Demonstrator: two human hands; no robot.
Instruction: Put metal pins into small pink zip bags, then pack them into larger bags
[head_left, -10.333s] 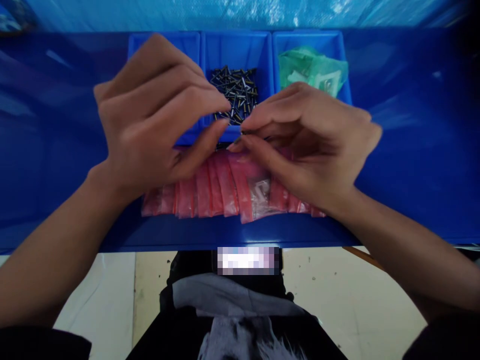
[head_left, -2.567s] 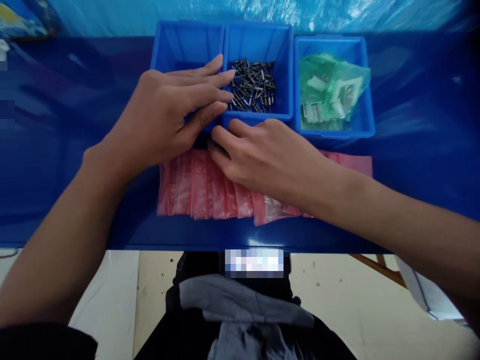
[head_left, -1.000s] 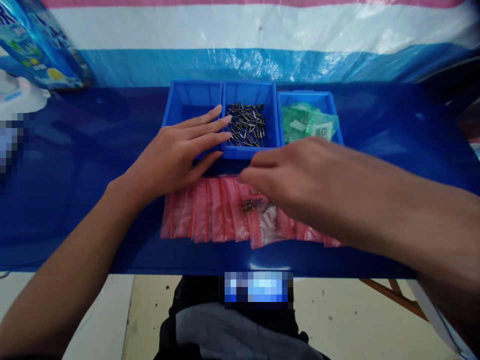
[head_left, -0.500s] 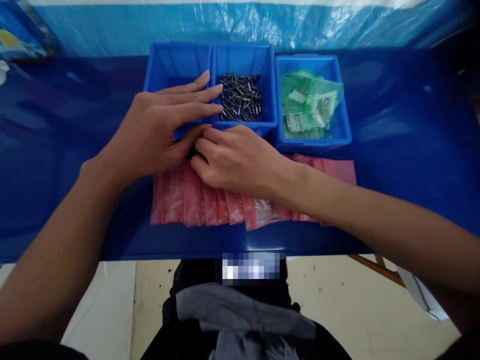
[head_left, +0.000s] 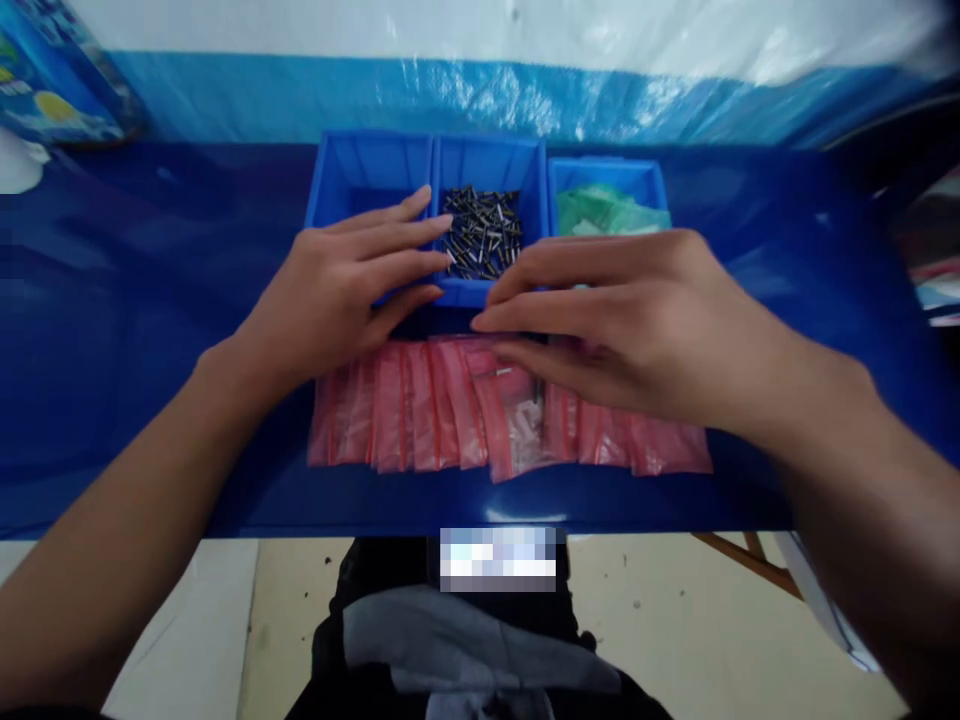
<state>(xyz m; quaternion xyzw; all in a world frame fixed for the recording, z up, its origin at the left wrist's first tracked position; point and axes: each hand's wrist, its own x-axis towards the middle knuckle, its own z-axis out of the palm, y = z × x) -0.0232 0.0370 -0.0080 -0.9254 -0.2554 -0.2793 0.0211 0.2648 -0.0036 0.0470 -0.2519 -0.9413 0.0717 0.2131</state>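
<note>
My left hand (head_left: 341,275) is open, its fingers spread in front of the left blue bin (head_left: 367,165), tips reaching the edge of the middle blue bin (head_left: 491,160). That middle bin holds a heap of small dark metal screws or rivets (head_left: 480,230). My right hand (head_left: 637,315) hovers above the row of pink zip bags (head_left: 397,410), fingers stretched to the left, thumb apart from them, with nothing visible between. Beneath it, one bag (head_left: 525,430) shows whitish parts inside. The right hand hides part of the right bin (head_left: 607,170) and the bags.
Green plastic bags (head_left: 604,208) lie in the right bin. The blue table (head_left: 757,240) has its front edge just before my lap. Behind the bins hangs a blue and white sheet (head_left: 465,85). A printed blue package (head_left: 64,95) stands at the far left.
The hands have parted. My right hand has moved right, away from the left thumb, and its curled fingers have straightened. My left hand stays spread near the bins. The camera view has tilted up slightly.
</note>
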